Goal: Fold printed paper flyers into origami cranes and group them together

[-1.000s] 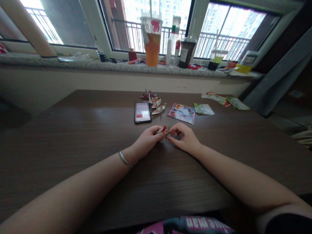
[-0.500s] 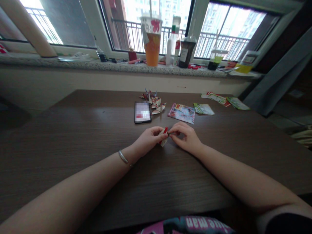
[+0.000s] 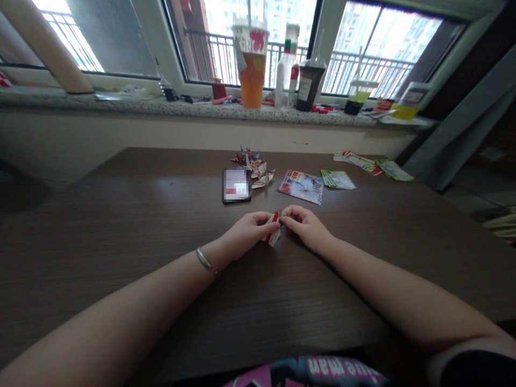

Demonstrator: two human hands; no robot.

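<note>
My left hand [image 3: 244, 234] is closed on a small piece of folded paper [image 3: 274, 237], white with a red stripe, its thumb lying across the front. Against the paper's right edge, the thumb and index finger of my right hand [image 3: 306, 227] pinch a small dark tip of it; the fingers hide part of this spot. Beyond my hands lies a phone [image 3: 236, 186] with a blurred screen. Several folded paper figures [image 3: 263, 179], pointed like origami cranes, are heaped beside its right edge.
A colourful printed packet [image 3: 301, 186] lies beyond my right hand, with a stack of paper sheets [image 3: 337, 180] beside it. More printed papers [image 3: 394, 170] rest at the far right. Along the windowsill [image 3: 193, 109] stand a large orange drink cup [image 3: 252, 80], bottles and other cups.
My right hand's fingers have drawn in and curled more tightly at the paper's edge. The folded paper has turned slightly in my left hand, showing more of its white face.
</note>
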